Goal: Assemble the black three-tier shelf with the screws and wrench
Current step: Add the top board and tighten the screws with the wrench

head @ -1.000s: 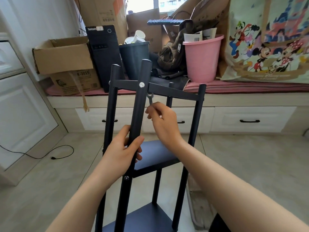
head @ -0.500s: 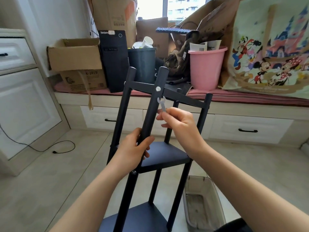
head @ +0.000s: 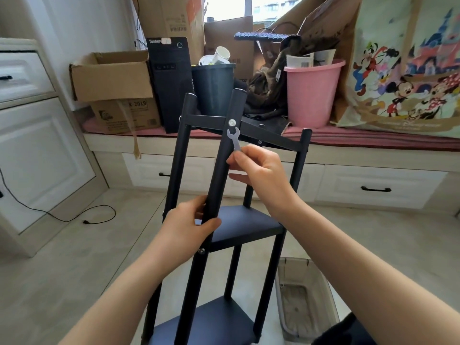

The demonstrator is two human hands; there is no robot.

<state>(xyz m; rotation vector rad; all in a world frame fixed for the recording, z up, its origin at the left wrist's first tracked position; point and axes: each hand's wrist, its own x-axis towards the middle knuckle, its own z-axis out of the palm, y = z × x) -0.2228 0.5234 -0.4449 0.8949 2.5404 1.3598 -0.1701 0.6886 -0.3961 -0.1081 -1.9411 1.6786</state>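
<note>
At centre, left hand grips near post of black three-tier metal shelf. Right hand pinches small silver flat wrench, open end just below silver screw.

a single head-worn wide-angle view looks forward and down, close over the shelf, toward the window bench.

Bright daylight from the overexposed window, soft shadows, wide-angle edge distortion.
</note>
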